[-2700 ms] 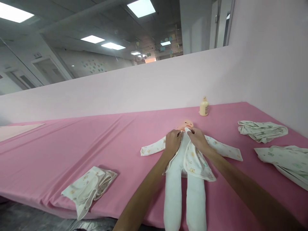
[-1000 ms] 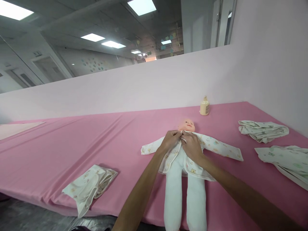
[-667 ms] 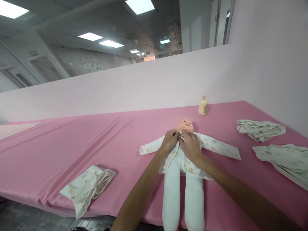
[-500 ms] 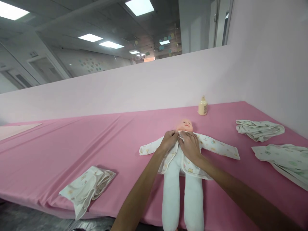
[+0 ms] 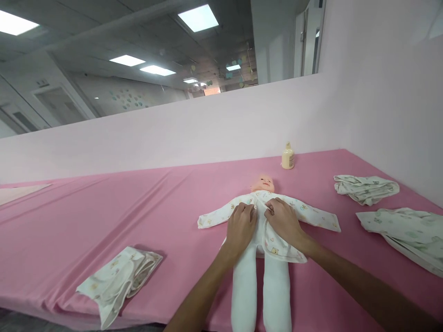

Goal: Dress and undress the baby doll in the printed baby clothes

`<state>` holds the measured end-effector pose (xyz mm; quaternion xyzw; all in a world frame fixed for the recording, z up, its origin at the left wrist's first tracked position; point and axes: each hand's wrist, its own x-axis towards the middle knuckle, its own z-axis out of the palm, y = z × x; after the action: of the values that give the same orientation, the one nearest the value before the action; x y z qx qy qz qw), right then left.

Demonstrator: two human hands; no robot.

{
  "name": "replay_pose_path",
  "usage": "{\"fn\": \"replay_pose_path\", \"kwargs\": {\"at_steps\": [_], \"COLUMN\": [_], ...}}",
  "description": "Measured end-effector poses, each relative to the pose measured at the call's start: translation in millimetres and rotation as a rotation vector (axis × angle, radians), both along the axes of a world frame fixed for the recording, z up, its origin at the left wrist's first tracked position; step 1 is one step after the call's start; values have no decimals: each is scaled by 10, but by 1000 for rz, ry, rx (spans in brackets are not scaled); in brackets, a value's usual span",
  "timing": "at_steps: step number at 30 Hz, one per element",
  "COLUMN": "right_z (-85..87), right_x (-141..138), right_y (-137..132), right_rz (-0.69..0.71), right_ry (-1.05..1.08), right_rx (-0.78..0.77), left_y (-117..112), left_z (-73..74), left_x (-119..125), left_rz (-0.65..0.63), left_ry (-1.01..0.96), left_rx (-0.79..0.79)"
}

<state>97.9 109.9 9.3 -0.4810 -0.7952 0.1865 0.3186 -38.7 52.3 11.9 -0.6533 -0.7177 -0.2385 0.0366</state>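
A baby doll (image 5: 263, 184) lies on its back in white leggings (image 5: 244, 288) and a patterned white baby jacket (image 5: 316, 216), its sleeves stretched out to both sides. The jacket's neck lies together, while its front parts lower down over the white body. My left hand (image 5: 242, 224) is closed on the jacket's left-hand front edge at the chest. Across the gap, my right hand (image 5: 283, 220) pinches the other front edge. The fingertips hide the bits of cloth they grip.
A cream pump bottle (image 5: 288, 157) stands behind the doll near the wall. Folded patterned clothes (image 5: 121, 281) lie at the left front. More folded cloths (image 5: 366, 189) lie at the right on the pink sheet (image 5: 145, 203). A mirror or window (image 5: 138, 41) spans the wall.
Both hands have moved down from the jacket's neck to the chest and a little apart. The collar and the doll's chin now show. The view has shifted slightly.
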Motion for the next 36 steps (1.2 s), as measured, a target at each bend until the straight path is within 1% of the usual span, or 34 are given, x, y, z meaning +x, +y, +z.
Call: {"fn": "replay_pose_path", "kwargs": {"at_steps": [2, 5, 7, 10, 13, 16, 19, 24, 29, 32, 36], "right_z": [34, 78, 94, 85, 41, -16, -61, -67, -55, -73, -92], "right_x": [14, 18, 28, 51, 58, 44, 26, 9, -30, -81, -171], "right_y": [-7, -9, -13, -25, -38, -48, -56, -72, -72, -58, -48], "right_rz": [16, 52, 89, 128, 119, 110, 100, 83, 71, 31, -6], "right_ry": [62, 194, 310, 451, 492, 489, 479, 452, 430, 444, 428], "right_rx": [-70, -185, -272, -351, -319, -255, -212, -173, -124, -97, -61], "left_y": [39, 101, 125, 142, 145, 141, 132, 134, 173, 184, 169], "left_z": [10, 12, -3, -28, -33, -30, -43, -67, -76, -116, -180], "left_x": [-24, -67, -93, -133, -170, -187, -177, -168, -226, -247, -222], "left_rz": [29, 28, 19, -30, -66, -25, -3, -37, -72, -113, -113], "left_ry": [43, 69, 35, -97, -270, -347, -305, -273, -277, -279, -222], "left_rx": [-24, -25, 0, 47, 68, 50, 37, 91, 107, 153, 187]}}
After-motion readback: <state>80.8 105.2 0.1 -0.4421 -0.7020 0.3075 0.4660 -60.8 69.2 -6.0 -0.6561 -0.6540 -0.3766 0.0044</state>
